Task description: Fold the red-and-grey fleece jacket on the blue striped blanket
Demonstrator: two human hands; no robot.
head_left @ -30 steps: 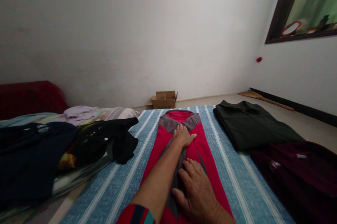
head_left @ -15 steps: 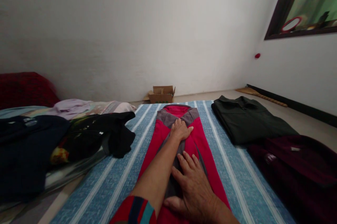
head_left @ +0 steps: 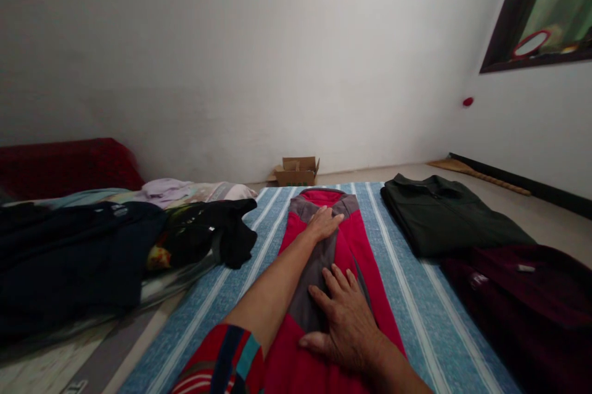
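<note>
A red and grey shirt (head_left: 351,245) lies folded into a long narrow strip on a blue striped mat (head_left: 407,295). My left hand (head_left: 325,223) rests flat on its upper part near the collar, arm stretched forward, fingers together and extended. Lower down the strip, my right hand (head_left: 345,319) presses flat on the grey middle, fingers spread. Neither hand grips the cloth.
A folded dark green shirt (head_left: 444,221) and a maroon garment (head_left: 527,301) lie to the right. A heap of dark clothes (head_left: 115,246) sits on the left, with a red cushion (head_left: 65,163) behind. A small cardboard box (head_left: 297,171) stands by the white wall.
My left hand has slid a little up toward the collar. The right hand stays flat on the shirt's middle. The camera has shifted slightly left.
</note>
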